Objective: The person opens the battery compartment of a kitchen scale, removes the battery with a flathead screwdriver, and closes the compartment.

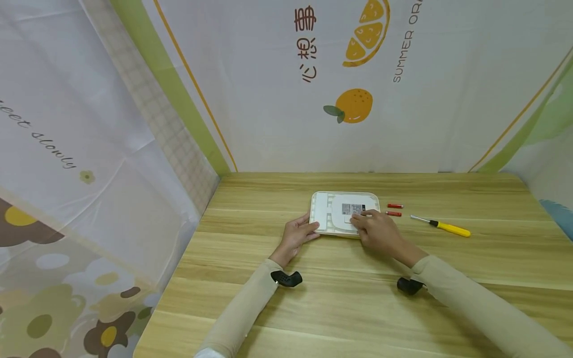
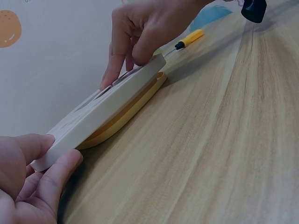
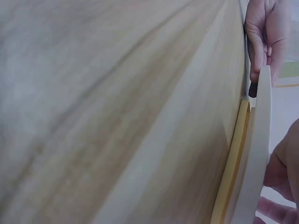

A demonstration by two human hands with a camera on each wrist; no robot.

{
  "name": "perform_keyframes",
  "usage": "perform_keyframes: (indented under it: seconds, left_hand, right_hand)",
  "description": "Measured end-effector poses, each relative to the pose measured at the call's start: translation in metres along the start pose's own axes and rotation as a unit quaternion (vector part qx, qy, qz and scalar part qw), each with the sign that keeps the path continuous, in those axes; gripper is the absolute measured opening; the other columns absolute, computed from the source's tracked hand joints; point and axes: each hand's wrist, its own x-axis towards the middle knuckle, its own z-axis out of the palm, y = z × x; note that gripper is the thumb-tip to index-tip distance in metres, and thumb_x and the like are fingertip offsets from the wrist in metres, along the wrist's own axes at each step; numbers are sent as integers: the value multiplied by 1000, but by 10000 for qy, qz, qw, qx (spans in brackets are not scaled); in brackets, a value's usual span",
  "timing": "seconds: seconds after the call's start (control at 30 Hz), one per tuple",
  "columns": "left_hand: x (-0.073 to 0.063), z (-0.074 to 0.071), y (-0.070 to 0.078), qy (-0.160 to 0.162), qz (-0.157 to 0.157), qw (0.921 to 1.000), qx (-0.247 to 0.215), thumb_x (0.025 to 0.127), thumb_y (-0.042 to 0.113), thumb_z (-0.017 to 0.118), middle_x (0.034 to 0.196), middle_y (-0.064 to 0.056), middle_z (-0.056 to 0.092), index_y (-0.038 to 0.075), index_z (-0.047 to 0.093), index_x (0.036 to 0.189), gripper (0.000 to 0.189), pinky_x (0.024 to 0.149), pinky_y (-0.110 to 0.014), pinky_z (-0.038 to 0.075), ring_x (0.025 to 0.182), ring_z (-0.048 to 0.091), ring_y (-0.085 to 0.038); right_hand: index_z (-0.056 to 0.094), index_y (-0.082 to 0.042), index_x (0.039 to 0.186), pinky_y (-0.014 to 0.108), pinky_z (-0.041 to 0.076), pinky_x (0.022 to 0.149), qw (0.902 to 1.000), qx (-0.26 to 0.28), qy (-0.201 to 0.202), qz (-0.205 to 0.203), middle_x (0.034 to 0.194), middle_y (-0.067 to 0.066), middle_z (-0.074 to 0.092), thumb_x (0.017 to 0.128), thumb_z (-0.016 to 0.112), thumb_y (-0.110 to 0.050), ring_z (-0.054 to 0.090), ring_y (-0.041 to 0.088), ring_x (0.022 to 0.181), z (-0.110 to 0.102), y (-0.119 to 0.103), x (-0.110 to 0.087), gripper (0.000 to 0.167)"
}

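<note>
A flat white device (image 1: pixel 321 211) with rounded corners lies with its labelled face up, and a yellow part (image 2: pixel 126 121) shows beneath it. My left hand (image 1: pixel 296 236) pinches its left end between thumb and fingers, holding that end tilted off the table in the left wrist view. On the right half, my right hand (image 1: pixel 379 231) presses fingertips on the face beside the grey label (image 1: pixel 352 209). The left wrist view shows the index finger reaching down to the surface. What lies under those fingertips is partly hidden.
Two red batteries (image 1: pixel 395 206) lie right of the device, the nearer one close to my right hand. Farther right is a screwdriver (image 1: pixel 453 229) with a yellow handle. Printed cloth (image 1: pixel 277 134) hangs behind the wooden table (image 1: pixel 340 308) and along its left side.
</note>
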Motion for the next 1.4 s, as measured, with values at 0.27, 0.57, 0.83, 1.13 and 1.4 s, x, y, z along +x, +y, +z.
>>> perform_keyframes:
  seconds: [0.27,0.57,0.83,1.13,1.4]
  left_hand:
    - [-2,2,0,-22,6,10000,47,99,-1,65,134,-28,61,-3,45,150,55,92,-34,63,83,67,-12]
    - [-1,2,-3,-50,96,9999,-26,99,-1,64,134,-29,61,-5,46,150,53,92,-34,63,83,67,-11]
    - [-2,2,-1,-60,89,9999,9,100,0,64,137,-29,59,-5,44,150,54,94,-34,62,85,68,-11]
    - [-2,0,1,-7,34,10000,35,100,0,63,139,-30,57,-5,43,151,55,94,-34,62,91,69,-13]
    - [-2,1,0,-1,32,10000,-11,100,1,65,138,-30,58,-4,44,151,56,96,-35,61,91,69,-13]
  right_hand:
    - [74,-1,122,57,61,87,9999,75,-102,-55,125,13,72,90,62,0,67,41,111,-1,2,-3,34]
    - [72,3,125,58,57,96,9993,-145,-281,-206,126,17,71,88,59,6,65,44,113,-1,0,-6,39]
    - [72,2,125,61,56,97,9994,273,-190,70,127,17,70,87,57,7,64,45,115,-4,-2,-6,41]
    - [73,0,125,61,56,97,9947,812,-619,89,132,18,67,93,60,5,61,44,122,-14,3,-2,35]
    - [71,0,128,34,47,47,9841,1209,-730,1073,105,22,74,97,65,-8,55,22,57,-51,17,0,33]
